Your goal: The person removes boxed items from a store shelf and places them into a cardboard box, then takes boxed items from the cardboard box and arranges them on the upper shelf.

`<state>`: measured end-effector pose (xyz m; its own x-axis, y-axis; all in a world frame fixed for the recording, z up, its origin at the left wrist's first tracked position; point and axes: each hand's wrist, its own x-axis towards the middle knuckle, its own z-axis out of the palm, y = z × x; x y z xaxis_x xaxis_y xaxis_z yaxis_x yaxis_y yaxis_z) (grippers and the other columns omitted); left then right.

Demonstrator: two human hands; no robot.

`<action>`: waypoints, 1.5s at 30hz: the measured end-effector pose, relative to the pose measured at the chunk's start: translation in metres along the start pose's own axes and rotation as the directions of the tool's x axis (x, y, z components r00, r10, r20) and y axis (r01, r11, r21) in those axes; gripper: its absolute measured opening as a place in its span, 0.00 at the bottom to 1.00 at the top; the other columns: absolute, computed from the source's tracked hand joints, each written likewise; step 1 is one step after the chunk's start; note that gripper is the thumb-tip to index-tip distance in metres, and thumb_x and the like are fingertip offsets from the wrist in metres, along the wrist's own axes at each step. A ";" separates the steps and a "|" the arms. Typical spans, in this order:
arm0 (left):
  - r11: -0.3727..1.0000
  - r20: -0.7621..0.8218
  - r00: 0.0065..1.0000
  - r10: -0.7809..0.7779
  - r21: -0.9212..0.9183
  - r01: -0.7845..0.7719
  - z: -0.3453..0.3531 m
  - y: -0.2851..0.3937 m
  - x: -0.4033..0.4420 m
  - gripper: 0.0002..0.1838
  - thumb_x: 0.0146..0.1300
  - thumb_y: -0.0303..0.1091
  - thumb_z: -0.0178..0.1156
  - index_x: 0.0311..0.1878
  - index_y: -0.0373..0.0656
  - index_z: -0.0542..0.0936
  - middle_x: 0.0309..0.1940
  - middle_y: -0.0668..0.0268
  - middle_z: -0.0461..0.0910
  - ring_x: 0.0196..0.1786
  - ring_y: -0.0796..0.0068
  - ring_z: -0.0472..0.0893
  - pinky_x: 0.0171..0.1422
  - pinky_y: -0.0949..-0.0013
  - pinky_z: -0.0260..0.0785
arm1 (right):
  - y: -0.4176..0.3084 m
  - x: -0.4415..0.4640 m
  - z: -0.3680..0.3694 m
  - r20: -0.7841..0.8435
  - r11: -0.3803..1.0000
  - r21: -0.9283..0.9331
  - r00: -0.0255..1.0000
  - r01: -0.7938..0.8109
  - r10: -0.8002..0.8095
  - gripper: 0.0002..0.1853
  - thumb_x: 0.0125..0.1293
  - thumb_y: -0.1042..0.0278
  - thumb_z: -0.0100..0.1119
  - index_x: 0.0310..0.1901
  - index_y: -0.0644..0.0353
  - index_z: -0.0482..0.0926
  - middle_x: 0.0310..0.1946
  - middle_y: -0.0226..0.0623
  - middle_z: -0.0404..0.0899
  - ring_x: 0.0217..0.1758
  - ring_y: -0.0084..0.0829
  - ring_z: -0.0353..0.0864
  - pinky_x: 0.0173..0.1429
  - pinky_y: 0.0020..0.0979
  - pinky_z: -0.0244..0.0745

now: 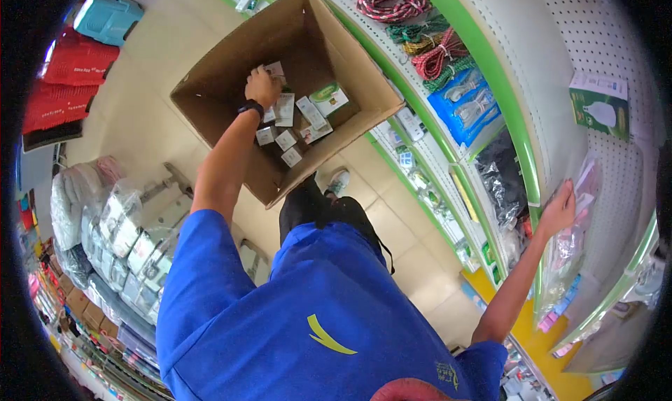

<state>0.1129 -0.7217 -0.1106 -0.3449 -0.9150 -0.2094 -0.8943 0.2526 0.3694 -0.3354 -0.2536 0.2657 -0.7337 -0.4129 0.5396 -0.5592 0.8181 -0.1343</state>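
My left hand [262, 87], with a dark band at the wrist, reaches inside a large open cardboard box [210, 79]. Its fingers are closed around the edge of a small white box [276, 71]. Several more small boxes lie loose on the bottom, among them a white-and-green carton [329, 99] and a slim white box [310, 113]. Off to the right, at the shelf, my right hand [558, 208] is closed on a clear plastic package [568, 241]. What the package contains is hard to make out.
Green-edged shelves [514, 121] run along the right, holding coiled ropes [392, 1] and a blue pack [465, 107]. A bulb box [600, 108] stands farther right. Plastic-wrapped goods [126, 226] fill the left side; red baskets [73, 68] are stacked at the upper left.
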 end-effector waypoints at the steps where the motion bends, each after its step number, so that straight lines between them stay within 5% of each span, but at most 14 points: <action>1: 1.000 0.029 0.999 0.018 0.000 -0.018 0.021 -0.001 -0.005 0.44 0.57 0.51 0.72 0.69 0.34 0.66 0.65 0.45 0.72 0.67 0.42 0.73 0.68 0.49 0.70 | -0.002 0.000 -0.001 -0.005 1.000 -0.027 1.000 0.005 -0.005 0.20 0.76 0.57 0.56 0.55 0.64 0.86 0.50 0.43 0.88 0.53 0.39 0.87 0.63 0.33 0.75; 2: 0.999 0.057 0.998 0.040 0.000 -0.040 0.039 -0.003 -0.007 0.46 0.56 0.52 0.73 0.70 0.34 0.65 0.65 0.45 0.72 0.67 0.42 0.73 0.69 0.49 0.69 | -0.003 0.001 -0.001 -0.012 0.999 -0.053 1.000 0.008 -0.009 0.20 0.76 0.57 0.56 0.54 0.64 0.86 0.50 0.42 0.88 0.53 0.38 0.87 0.63 0.32 0.75; 5: 0.998 0.277 0.959 0.065 0.006 -0.070 0.063 0.028 -0.018 0.61 0.51 0.57 0.76 0.78 0.38 0.53 0.74 0.44 0.62 0.73 0.42 0.66 0.73 0.48 0.66 | -0.002 -0.001 0.000 -0.006 0.996 0.015 0.996 -0.087 0.087 0.21 0.76 0.54 0.51 0.52 0.62 0.87 0.51 0.37 0.88 0.54 0.33 0.87 0.83 0.39 0.44; 9: 0.982 0.367 0.914 0.173 0.010 -0.190 0.096 0.063 -0.031 0.68 0.46 0.59 0.79 0.80 0.40 0.47 0.80 0.43 0.48 0.79 0.41 0.57 0.78 0.45 0.61 | -0.011 0.000 -0.002 -0.010 0.999 -0.038 1.000 -0.016 0.016 0.19 0.76 0.58 0.51 0.49 0.62 0.88 0.48 0.37 0.89 0.52 0.32 0.87 0.83 0.41 0.46; 15: 0.952 0.570 0.814 0.112 0.173 -0.252 0.135 0.082 -0.036 0.70 0.47 0.60 0.78 0.82 0.41 0.43 0.82 0.43 0.40 0.82 0.43 0.51 0.75 0.37 0.61 | -0.012 0.001 -0.002 -0.038 0.991 -0.116 0.996 0.072 -0.076 0.18 0.77 0.61 0.51 0.47 0.65 0.88 0.45 0.39 0.90 0.50 0.34 0.88 0.83 0.43 0.45; 23: 0.968 0.434 0.892 0.126 0.143 -0.206 0.184 0.063 -0.029 0.65 0.47 0.51 0.81 0.80 0.40 0.48 0.77 0.47 0.56 0.77 0.44 0.62 0.74 0.46 0.66 | -0.021 0.001 -0.005 -0.050 1.000 -0.008 0.999 0.008 -0.008 0.16 0.75 0.63 0.56 0.49 0.65 0.88 0.43 0.44 0.90 0.50 0.35 0.87 0.83 0.39 0.46; 26: 0.885 0.247 0.898 0.363 0.209 -0.415 0.241 0.029 -0.027 0.61 0.47 0.45 0.79 0.78 0.34 0.51 0.73 0.41 0.59 0.73 0.41 0.65 0.76 0.50 0.64 | -0.025 0.001 -0.006 -0.105 0.997 -0.050 0.993 0.051 -0.056 0.16 0.75 0.62 0.57 0.49 0.66 0.88 0.43 0.46 0.89 0.52 0.38 0.87 0.83 0.39 0.44; 28: 0.929 0.365 0.895 0.255 0.163 -0.331 0.155 0.075 -0.042 0.62 0.46 0.44 0.79 0.77 0.31 0.51 0.72 0.39 0.59 0.73 0.40 0.64 0.77 0.51 0.62 | -0.021 -0.001 -0.007 -0.097 0.999 -0.039 0.995 0.002 -0.006 0.16 0.75 0.61 0.58 0.50 0.65 0.87 0.46 0.48 0.89 0.55 0.40 0.86 0.76 0.38 0.61; 31: 0.965 0.329 0.918 0.220 0.060 -0.253 0.128 0.090 -0.050 0.60 0.45 0.41 0.78 0.77 0.36 0.53 0.70 0.39 0.61 0.73 0.37 0.62 0.76 0.49 0.61 | -0.010 -0.001 -0.003 -0.084 0.995 0.084 0.994 -0.060 0.067 0.15 0.74 0.62 0.59 0.51 0.65 0.87 0.48 0.49 0.88 0.55 0.43 0.86 0.61 0.37 0.77; 38: 0.985 0.123 0.989 0.085 -0.160 -0.064 0.043 0.107 -0.058 0.56 0.42 0.40 0.75 0.75 0.37 0.57 0.62 0.41 0.65 0.64 0.35 0.68 0.71 0.44 0.63 | -0.010 -0.003 -0.005 -0.133 0.986 0.162 0.990 -0.033 0.055 0.14 0.71 0.65 0.59 0.48 0.66 0.87 0.47 0.50 0.87 0.51 0.48 0.86 0.60 0.41 0.77; 45: 0.878 -0.274 0.956 0.099 -0.428 -0.214 -0.102 0.061 -0.092 0.56 0.38 0.35 0.78 0.73 0.30 0.62 0.63 0.41 0.71 0.66 0.44 0.71 0.73 0.50 0.63 | -0.003 -0.002 -0.009 -0.214 0.971 0.220 0.976 0.091 -0.043 0.10 0.68 0.68 0.60 0.40 0.65 0.86 0.47 0.48 0.87 0.54 0.45 0.86 0.58 0.42 0.77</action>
<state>0.1192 -0.6546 0.0231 -0.3402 -0.9365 0.0847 -0.5897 0.2827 0.7565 -0.3288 -0.2518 0.2725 -0.6095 -0.3522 0.7103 -0.6947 0.6689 -0.2644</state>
